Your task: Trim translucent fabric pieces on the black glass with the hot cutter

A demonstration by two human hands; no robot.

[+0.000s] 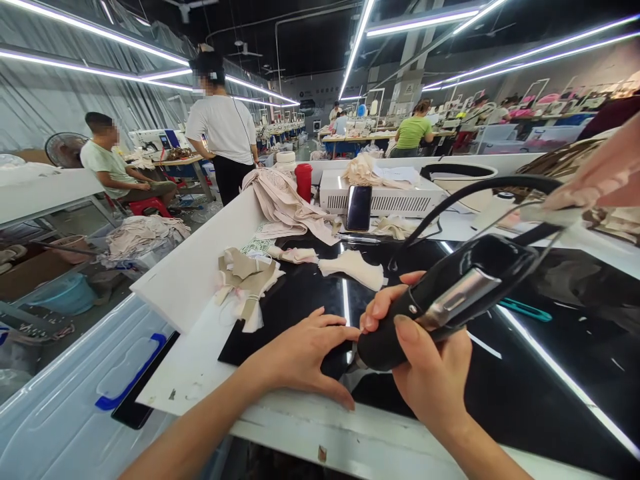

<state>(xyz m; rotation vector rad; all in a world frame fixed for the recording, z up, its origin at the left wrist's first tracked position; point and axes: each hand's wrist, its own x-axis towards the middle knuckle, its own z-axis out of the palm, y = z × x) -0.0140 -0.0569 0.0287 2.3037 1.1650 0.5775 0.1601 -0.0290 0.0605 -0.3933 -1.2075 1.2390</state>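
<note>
My right hand (pixel 435 373) wraps round a thick black corded power tool (pixel 450 300) with a metal lever along its side. The tool is tilted, and its narrow metal tip points down at the glossy black sheet (pixel 550 387) on the table. Close by the tip, my left hand (pixel 310 347) lies with thumb and fingers spread on the sheet's near edge. A small clear-looking piece by the tip is too indistinct to name. Past my hands lie a cream fabric piece (pixel 353 268) and a tied bundle of beige and cream fabric pieces (pixel 247 277).
A black cable (pixel 450 197) arcs from the tool. Another person's blurred hand (pixel 590 180) reaches in at upper right. Behind stand a phone (pixel 359 208), a white vented box (pixel 383 200) and a red cylinder (pixel 303 181). A teal cutter (pixel 525 309) lies right.
</note>
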